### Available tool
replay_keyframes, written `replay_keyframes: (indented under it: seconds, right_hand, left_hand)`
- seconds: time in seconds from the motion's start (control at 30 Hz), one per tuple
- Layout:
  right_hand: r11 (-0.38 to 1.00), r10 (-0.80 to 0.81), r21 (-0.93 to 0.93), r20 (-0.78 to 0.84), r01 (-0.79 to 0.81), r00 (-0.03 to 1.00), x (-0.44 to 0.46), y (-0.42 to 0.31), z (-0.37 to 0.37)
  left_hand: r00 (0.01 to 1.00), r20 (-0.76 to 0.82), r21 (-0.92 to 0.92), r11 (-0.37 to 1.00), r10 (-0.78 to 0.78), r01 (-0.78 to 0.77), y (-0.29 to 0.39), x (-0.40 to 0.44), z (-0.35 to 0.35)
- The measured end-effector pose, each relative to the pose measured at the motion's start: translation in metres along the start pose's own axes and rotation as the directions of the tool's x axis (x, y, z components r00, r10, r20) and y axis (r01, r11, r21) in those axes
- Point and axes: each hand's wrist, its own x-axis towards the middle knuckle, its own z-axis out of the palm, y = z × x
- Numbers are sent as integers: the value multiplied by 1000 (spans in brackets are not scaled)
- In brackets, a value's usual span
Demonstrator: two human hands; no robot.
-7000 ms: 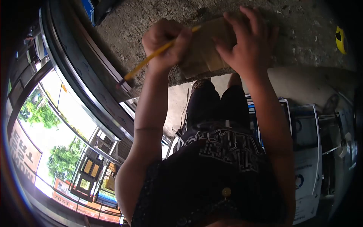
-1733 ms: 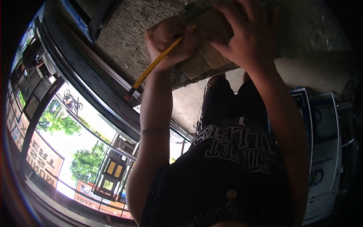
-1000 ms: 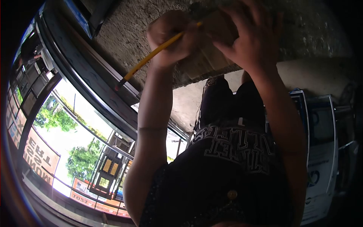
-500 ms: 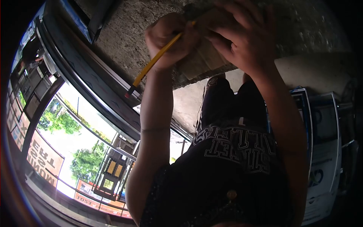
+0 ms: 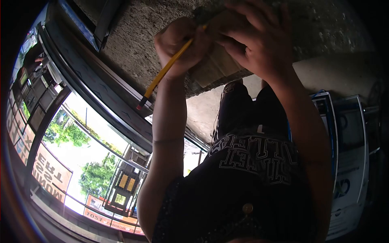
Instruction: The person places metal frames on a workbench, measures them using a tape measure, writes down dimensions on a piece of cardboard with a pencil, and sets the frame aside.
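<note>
Head view: your left hand [image 5: 182, 50] closes around a slim yellow pencil [image 5: 163, 73].
Brown flat cardboard-like piece [image 5: 222, 65]: between and beneath your hands, on rough grey concrete [image 5: 129, 44].
Right fingers: your right hand [image 5: 267, 54] bends over it, seemingly steadying; whether it grips, you cannot tell.

Looks rough, pitted and grey-brown across the worktop [image 5: 131, 50], darker toward the far right. Bears a flat, creased piece of brown cardboard [image 5: 221, 67] close to the near edge, its far part mostly hidden.
</note>
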Motion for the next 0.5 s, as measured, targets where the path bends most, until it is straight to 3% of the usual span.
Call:
replay_keyframes:
  seconds: [0.27, 0.37, 0.5]
  right_hand:
    - [1000, 17, 19, 30, -18, 999, 1, -1, -2]
    - [999, -41, 2, -56, 41, 998, -2, 4, 8]
    - [1000, -4, -20, 17, 4, 1000, 0, -2, -2]
  left_hand:
    - [999, -1, 32, 999, -38, 38, 2, 0, -1]
    - [999, -9, 33, 999, -42, 43, 2, -1, -1]
    - [999, -12, 58, 998, -31, 32, 6, -1, -1]
